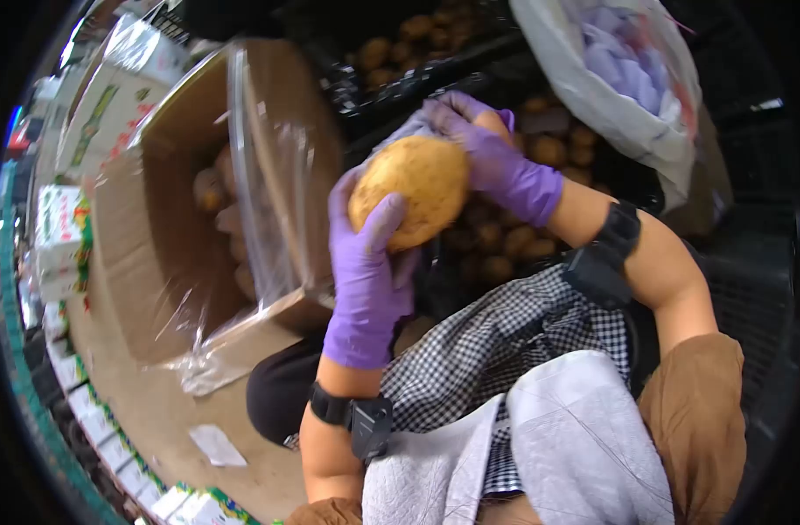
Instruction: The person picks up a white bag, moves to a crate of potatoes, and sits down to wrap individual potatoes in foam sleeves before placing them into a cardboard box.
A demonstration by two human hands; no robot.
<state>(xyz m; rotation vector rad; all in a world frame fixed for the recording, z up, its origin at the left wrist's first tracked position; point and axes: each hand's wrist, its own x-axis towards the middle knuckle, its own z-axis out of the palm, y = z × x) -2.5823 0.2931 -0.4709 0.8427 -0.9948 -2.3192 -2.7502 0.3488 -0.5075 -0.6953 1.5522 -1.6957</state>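
Observation:
My left hand [365, 280], in a purple glove, is wrapped round a big, round, yellow-brown potato [415, 188] with small dark specks. The thumb lies across its near side. Behind the potato shows a greyish, cloth-like sheet [405, 129]. My right hand [483, 144], also gloved in purple, has its fingers closed on the sheet's upper end, beside the potato. Part of the sheet is hidden by the potato, and motion smears the fingertips a little.
An open cardboard box [181, 236] with a plastic liner [268, 175] stands at left, several potatoes inside. Dark crates hold loose potatoes [496, 241] beneath my hands. A white bag [557, 61] with pale purple pieces sits upper right. White printed cartons [63, 236] line the left.

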